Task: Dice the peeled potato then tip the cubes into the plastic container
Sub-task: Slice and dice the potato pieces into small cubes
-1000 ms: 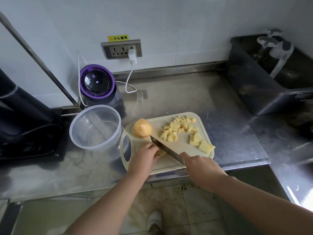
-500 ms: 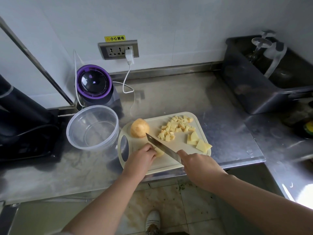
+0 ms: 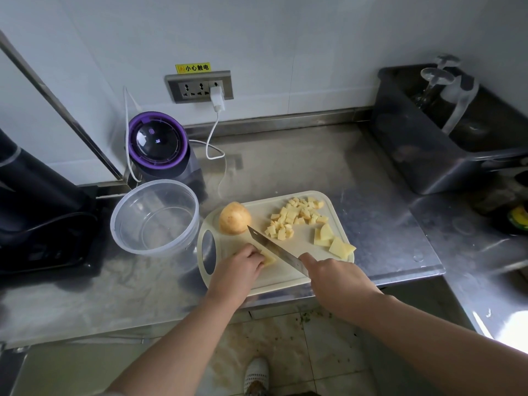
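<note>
Compared with the two preceding views, we note little displacement. The knife point(image 3: 274, 248) remains angled across the lower centre of the frame, its blade against the potato piece point(image 3: 268, 259). The left hand point(image 3: 240, 267) pins that piece to the cutting board point(image 3: 280, 277) with curled fingers, and slightly more of the piece now shows beyond the fingertips. The right hand point(image 3: 334, 277) is wrapped around the knife handle. We judge that dicing continues (roughly mid-task): a rounded potato portion point(image 3: 234, 218) sits uncut at the board's upper left, slabs point(image 3: 333, 241) wait near its right edge, and the cubes point(image 3: 294, 217) lie heaped at centre frame. The plastic container point(image 3: 155, 217) stands empty just left of the board, so tipping is not yet due. The surface is a stainless steel counter point(image 3: 300, 167) against a white wall. A purple-rimmed appliance point(image 3: 158, 147) and a wall socket point(image 3: 200, 87) occupy the upper left, a dark bin point(image 3: 428, 144) the upper right.
</note>
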Demonstrator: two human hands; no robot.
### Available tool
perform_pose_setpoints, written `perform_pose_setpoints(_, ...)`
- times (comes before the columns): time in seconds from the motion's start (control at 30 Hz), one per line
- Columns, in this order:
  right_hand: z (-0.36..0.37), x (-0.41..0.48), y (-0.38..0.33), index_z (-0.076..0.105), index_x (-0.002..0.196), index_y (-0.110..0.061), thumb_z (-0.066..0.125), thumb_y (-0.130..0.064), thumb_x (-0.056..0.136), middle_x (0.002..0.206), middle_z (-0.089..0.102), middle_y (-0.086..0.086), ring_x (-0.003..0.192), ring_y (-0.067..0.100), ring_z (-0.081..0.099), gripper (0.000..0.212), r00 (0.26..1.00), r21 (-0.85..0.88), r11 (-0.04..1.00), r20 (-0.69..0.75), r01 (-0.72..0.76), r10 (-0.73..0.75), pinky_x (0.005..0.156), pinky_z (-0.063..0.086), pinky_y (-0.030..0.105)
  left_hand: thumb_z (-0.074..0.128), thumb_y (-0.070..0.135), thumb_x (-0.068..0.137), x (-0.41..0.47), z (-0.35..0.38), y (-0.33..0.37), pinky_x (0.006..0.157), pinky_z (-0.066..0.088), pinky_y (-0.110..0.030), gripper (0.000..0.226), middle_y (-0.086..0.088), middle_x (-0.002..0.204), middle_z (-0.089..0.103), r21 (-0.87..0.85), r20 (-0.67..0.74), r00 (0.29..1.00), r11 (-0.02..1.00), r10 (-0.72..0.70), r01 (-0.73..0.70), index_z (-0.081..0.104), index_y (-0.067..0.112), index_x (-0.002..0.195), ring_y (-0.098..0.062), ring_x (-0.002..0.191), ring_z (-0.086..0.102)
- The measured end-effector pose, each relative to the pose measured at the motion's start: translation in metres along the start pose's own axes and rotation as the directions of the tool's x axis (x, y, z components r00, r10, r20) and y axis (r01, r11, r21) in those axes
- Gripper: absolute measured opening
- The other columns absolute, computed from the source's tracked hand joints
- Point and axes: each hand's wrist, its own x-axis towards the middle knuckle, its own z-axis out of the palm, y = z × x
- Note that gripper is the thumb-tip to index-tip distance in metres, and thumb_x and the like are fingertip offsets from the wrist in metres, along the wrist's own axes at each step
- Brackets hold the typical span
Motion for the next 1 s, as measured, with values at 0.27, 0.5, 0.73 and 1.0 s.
perform_pose_setpoints(0.27,0.004,-0.001,-0.002,0.027,0.141,-0.022,0.049,-0.002,0.095,0.09,0.062,0.005,0.075,0.018,0.064,0.055,0.999,-0.021,0.999,0.017,0.033,-0.032,0.068,0.059,0.034,0.079,0.022,0.075,0.0,0.003,0.0,0.049,0.056,-0.029,0.01,0.004,0.089,0.069,0.03,-0.011,1.0,1.0,0.0,0.001,0.075,0.017,0.082,-0.017,0.059,0.067)
perform_pose_setpoints(0.5,0.006,-0.004,-0.002,0.028,0.141,-0.022,0.051,-0.003,0.095,0.091,0.061,0.005,0.076,0.017,0.063,0.055,0.998,0.0,0.998,0.035,0.06,-0.06,0.068,0.058,0.031,0.077,0.024,0.078,-0.001,0.007,-0.003,0.054,0.057,-0.029,0.008,0.006,0.09,0.068,0.052,-0.016,1.0,0.999,0.003,-0.002,0.075,0.019,0.084,-0.016,0.064,0.067)
perform_pose_setpoints(0.73,0.011,0.001,-0.002,0.026,0.141,-0.023,0.056,-0.007,0.095,0.097,0.061,0.002,0.079,0.015,0.065,0.057,0.993,0.0,0.994,0.052,0.106,-0.106,0.073,0.059,0.03,0.083,0.02,0.072,-0.001,0.013,-0.007,0.052,0.056,-0.03,0.014,0.004,0.085,0.069,0.044,-0.028,0.999,0.998,0.042,-0.041,0.076,0.018,0.084,-0.017,0.064,0.067)
perform_pose_setpoints(1.0,0.013,0.005,0.004,0.029,0.137,-0.025,0.055,-0.01,0.097,0.099,0.06,0.001,0.083,0.013,0.062,0.05,0.993,0.031,0.998,0.096,0.059,-0.062,0.076,0.058,0.028,0.073,0.02,0.082,-0.005,0.012,-0.009,0.053,0.055,-0.03,0.008,0.004,0.085,0.063,0.012,-0.042,0.997,0.998,0.065,-0.064,0.074,0.012,0.083,-0.016,0.062,0.064)
